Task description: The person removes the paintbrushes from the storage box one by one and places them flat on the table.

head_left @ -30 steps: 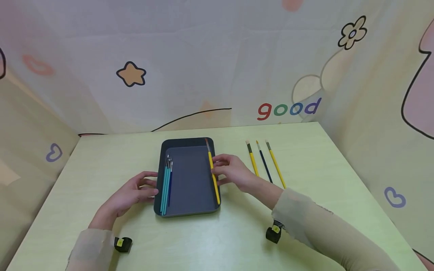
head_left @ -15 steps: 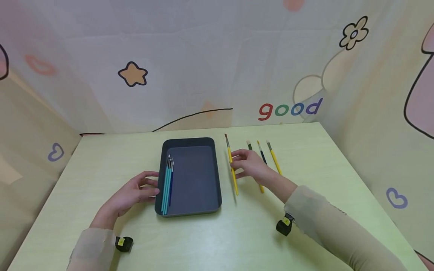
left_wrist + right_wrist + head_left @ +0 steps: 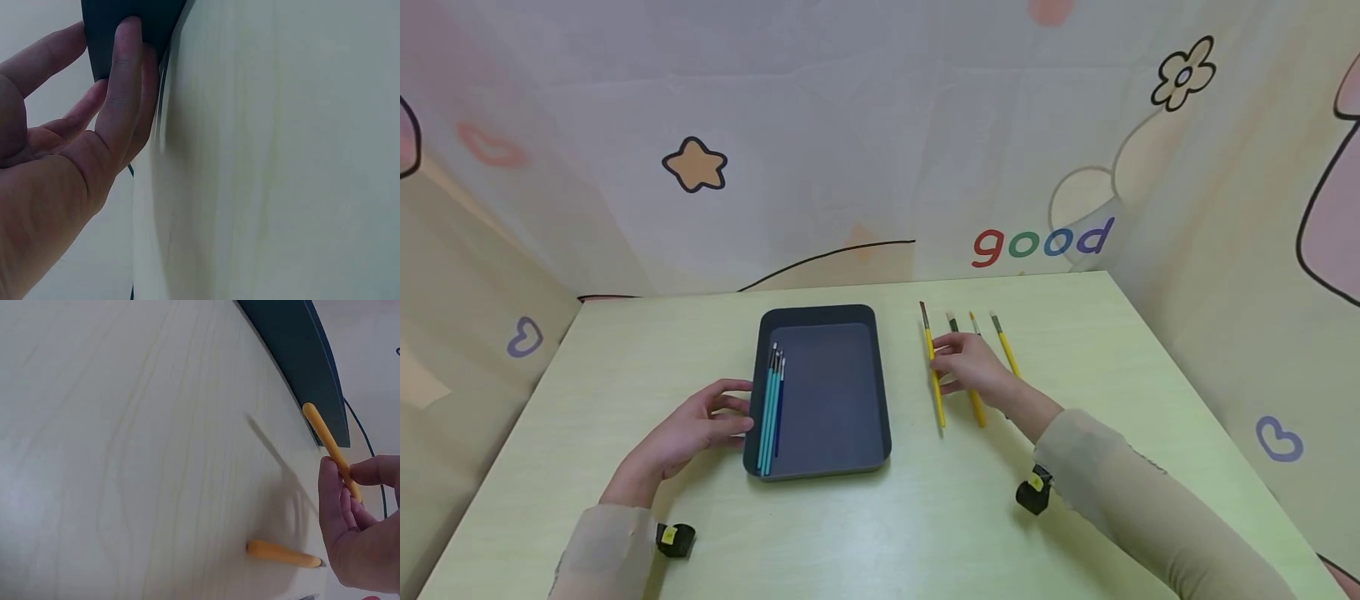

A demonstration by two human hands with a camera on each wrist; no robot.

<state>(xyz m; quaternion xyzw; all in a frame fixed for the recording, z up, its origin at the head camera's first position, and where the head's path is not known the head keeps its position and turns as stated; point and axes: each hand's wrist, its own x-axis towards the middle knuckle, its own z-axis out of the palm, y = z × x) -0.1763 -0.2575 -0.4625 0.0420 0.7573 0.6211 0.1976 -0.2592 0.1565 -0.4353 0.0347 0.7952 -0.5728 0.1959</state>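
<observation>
Pale wood-grain surface point(image 3: 842, 537), cartoon-print backdrop point(image 3: 820, 150). The right hand point(image 3: 976, 368) and forearm block chunks of three paintbrushes point(image 3: 1008, 348), the navy one worst. It's pinching a yellow-handled paintbrush point(image 3: 937, 392) between thumb and fingers, right of the tray point(image 3: 835, 400); bristles hidden in the right wrist view. Left hand point(image 3: 696, 425)'s loosely spread, fingertips on the tray's side.

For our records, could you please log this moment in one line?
right hand: pinches yellow brush above table; left hand: touches tray; in tray: teal brushes, blue brush
</observation>
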